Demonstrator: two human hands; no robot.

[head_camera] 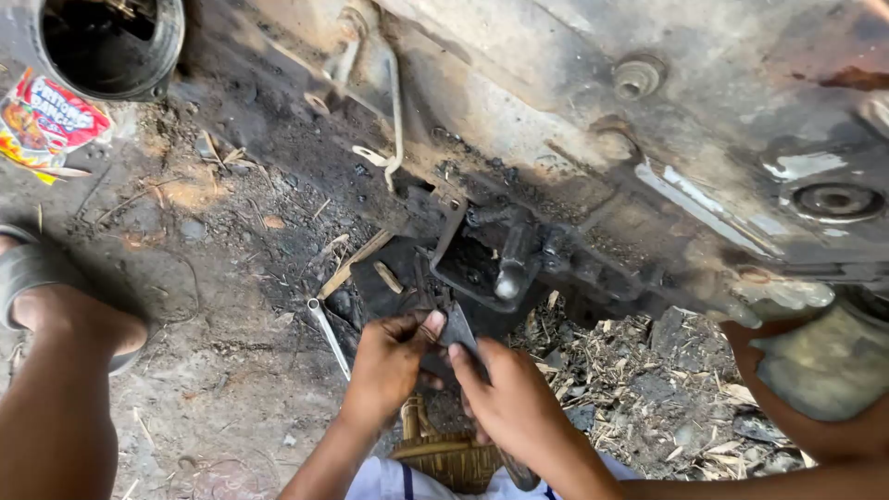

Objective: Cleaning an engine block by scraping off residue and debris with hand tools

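Both hands meet below a greasy black bracket (pixel 482 255) with a grey pin, fixed to the edge of a large dirty metal body (pixel 648 120). My left hand (pixel 387 366) and my right hand (pixel 507 393) each pinch a small flat black piece (pixel 458 326), holding it just under the bracket. My thumbs lie on its top face. Most of the piece is hidden by my fingers.
A thin wrench (pixel 329 338) lies on the dirt left of my hands. A colourful snack wrapper (pixel 46 120) and a round dark container (pixel 111 42) sit top left. My sandalled foot (pixel 37 278) is at left, a woven basket (pixel 444 454) below, straw litter at right.
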